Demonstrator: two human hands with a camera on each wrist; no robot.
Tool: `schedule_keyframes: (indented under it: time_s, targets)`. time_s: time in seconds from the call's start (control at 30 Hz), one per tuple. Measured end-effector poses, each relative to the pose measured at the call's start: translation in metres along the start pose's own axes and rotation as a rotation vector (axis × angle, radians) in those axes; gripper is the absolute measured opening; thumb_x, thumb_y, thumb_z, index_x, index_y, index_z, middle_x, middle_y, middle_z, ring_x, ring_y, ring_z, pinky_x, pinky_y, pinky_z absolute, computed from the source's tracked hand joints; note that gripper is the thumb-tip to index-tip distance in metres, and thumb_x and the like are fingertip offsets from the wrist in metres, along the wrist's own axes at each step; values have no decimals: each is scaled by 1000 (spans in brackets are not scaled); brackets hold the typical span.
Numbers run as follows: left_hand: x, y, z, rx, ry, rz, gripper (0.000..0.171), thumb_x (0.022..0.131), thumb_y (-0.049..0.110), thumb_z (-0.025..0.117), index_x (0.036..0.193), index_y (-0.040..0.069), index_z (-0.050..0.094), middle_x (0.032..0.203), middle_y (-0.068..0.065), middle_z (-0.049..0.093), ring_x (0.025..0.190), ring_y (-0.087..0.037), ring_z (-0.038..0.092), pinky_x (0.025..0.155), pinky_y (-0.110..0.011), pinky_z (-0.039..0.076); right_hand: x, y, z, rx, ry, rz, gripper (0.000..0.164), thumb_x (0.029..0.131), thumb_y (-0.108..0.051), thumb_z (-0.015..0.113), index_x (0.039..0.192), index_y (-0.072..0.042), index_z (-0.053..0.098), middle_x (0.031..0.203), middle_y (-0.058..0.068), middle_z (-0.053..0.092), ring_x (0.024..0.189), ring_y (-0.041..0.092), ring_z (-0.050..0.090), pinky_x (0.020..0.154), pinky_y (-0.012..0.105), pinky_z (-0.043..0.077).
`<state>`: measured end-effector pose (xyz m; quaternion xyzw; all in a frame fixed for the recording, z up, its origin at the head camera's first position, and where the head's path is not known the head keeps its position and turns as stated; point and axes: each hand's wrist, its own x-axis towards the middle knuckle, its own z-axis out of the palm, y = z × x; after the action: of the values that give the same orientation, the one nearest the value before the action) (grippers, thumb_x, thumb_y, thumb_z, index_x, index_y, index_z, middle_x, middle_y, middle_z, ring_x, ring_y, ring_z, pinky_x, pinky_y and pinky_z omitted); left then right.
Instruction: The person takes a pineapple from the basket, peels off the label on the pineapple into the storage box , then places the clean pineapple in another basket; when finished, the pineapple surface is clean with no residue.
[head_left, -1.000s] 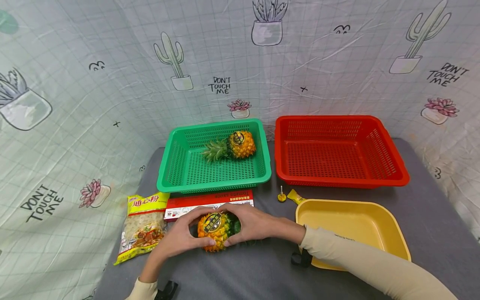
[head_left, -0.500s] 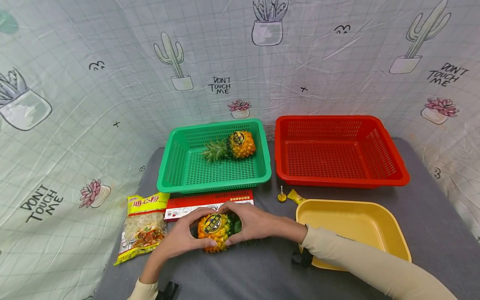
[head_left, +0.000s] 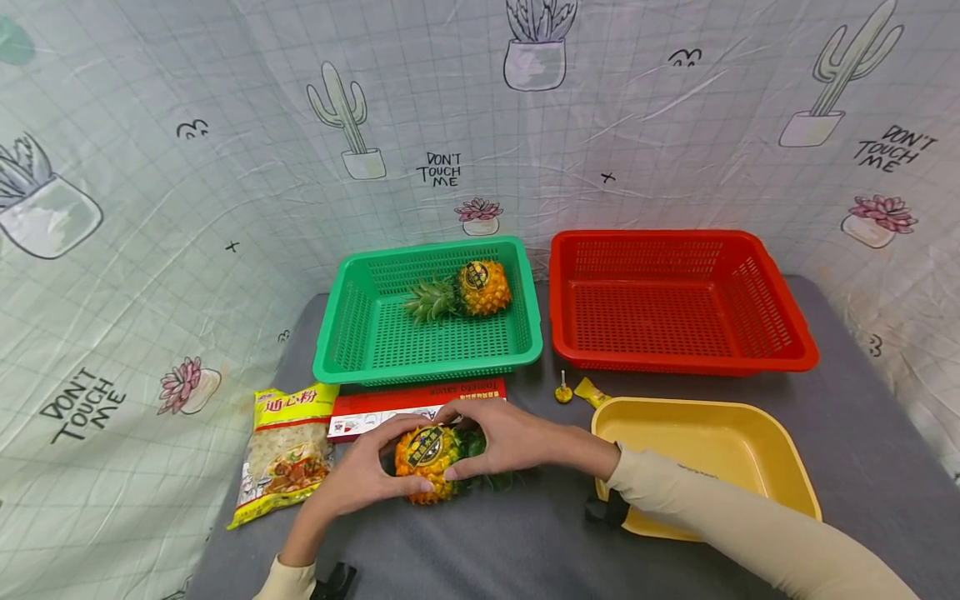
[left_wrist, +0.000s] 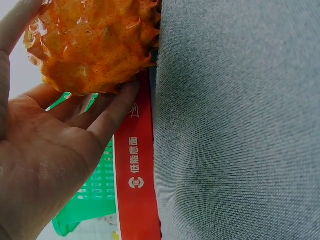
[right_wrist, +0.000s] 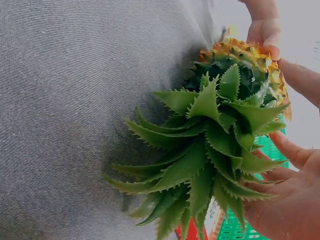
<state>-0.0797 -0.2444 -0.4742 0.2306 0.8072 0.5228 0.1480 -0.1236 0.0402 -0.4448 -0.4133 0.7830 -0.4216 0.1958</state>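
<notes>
Pineapple lies crosswise on the grey cloth, just in front of the red box, leaves toward the person's R. L hand has thumb & fingers curved round the orange end, tips touching, palm off it. R hand is at the green end, fingers bent round loosely: thumb tip on the fruit, other tips part hidden by leaves, so can't tell how hard they press.

Main risk prob. a slip: L hold is mostly fingertips on shiny, knobbly skin, so lifting w/ R that loose could let it roll or the leafy end drop. Leaves may bend if R fingers squeeze them, not the body. Box is v. near L fingers; a backward nudge could shove it into the green basket. R sleeve crosses the yellow tray; dragging might shift it.
</notes>
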Motion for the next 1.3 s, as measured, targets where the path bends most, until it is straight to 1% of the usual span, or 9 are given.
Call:
schedule_keyframes:
  time_s: [0.1,0.2,0.33,0.57,0.77,0.93,1.1,1.2,1.3]
  targets:
    - [0,0,0,-3,-1,-1,68,88,21,91,148,23,61,148,1,57,125,-22,61,105,-37,51,2,-3,-1,16,31,-19,61,94,-44,81,143,-12,61,135,-3,64,118,14,64,101,34,53]
    - [-1,1,0,1,3,-4,69,87,22,91,149,24,61,148,3,57,128,-22,60,107,-37,50,4,-6,-2,3,64,-31,54,96,-42,79,139,-13,65,133,-2,66,116,17,65,97,36,55]
    - [0,1,0,21,6,1,70,87,23,92,149,26,61,148,4,57,131,-21,58,109,-38,49,6,-9,-1,-24,90,-22,45,99,-42,76,134,-15,70,126,-4,68,111,16,66,91,35,57]
    - [1,3,0,58,4,-5,71,86,27,93,149,28,60,147,6,58,129,-20,59,106,-38,51,10,-15,0,-56,137,-14,31,101,-37,74,123,-14,77,115,-3,71,102,16,69,88,37,58]
    - [0,6,0,62,2,-25,72,86,29,93,149,29,59,148,7,57,130,-19,59,107,-40,50,14,-16,3,-78,167,-18,22,101,-32,75,115,-15,80,110,-4,73,98,14,70,84,34,59]
    - [0,7,0,73,3,-25,72,85,30,93,149,29,60,147,7,57,129,-18,60,106,-39,51,16,-18,3,-81,189,-29,15,101,-28,75,109,-17,82,104,-7,73,94,11,69,80,33,59]
    - [1,9,0,77,-9,-23,72,86,30,93,150,29,59,148,6,57,128,-19,60,104,-40,52,17,-21,2,-84,203,-30,9,100,-22,77,105,-18,82,99,-10,73,88,4,67,76,25,57]
    - [1,10,0,77,-14,-30,73,86,31,92,151,30,58,149,7,56,128,-18,60,105,-40,52,17,-20,2,-83,202,-21,6,100,-20,78,104,-18,82,98,-10,73,87,3,67,75,21,55]
    - [0,10,-1,72,-16,-29,74,86,31,92,151,30,58,149,6,55,127,-19,61,104,-40,53,17,-20,2,-93,208,-15,5,99,-20,78,103,-18,82,98,-9,73,87,3,67,74,21,55]
